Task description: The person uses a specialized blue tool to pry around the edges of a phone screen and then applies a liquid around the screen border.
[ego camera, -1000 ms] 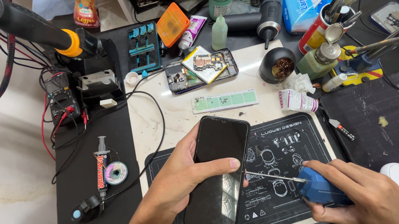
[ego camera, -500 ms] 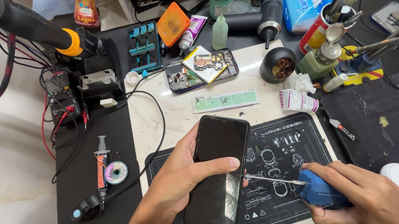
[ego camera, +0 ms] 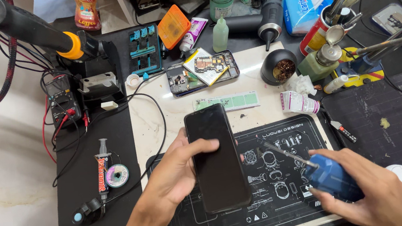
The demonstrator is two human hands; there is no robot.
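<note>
1. Head view: the left hand [ego camera: 175, 173] grips a black smartphone [ego camera: 217, 158] by its edges, thumb laid across the dark screen, fingers curled behind and hidden by the phone's body.
2. The phone is held upright and slightly tilted above the black repair mat [ego camera: 286, 169], covering the mat's left part; whether its lower end touches the mat cannot be told.
3. The right hand [ego camera: 368, 192] is closed around a blue air blower bulb [ego camera: 332, 181], its thin metal nozzle [ego camera: 285, 153] aimed up-left toward the phone's right edge, the tip near it but apart.
4. Most of the bulb is hidden under the fingers (only its top face shows), and the right wrist is cut off by the bottom edge.
5. Behind the mat on the pale worktop lies an opened phone chassis [ego camera: 201, 70] with its circuit board exposed, and a strip of green-and-white adhesive sheet [ego camera: 230, 102] lies just above the held phone.
6. To the left on the dark surface lie a flux syringe [ego camera: 101, 171] and a small solder wick spool [ego camera: 117, 175], touching or nearly so.
7. A brass-wool tip cleaner [ego camera: 279, 67] sits at the worktop's right edge; the tools crowded into the red cup [ego camera: 319, 33] beyond are too tangled to tell apart.
</note>
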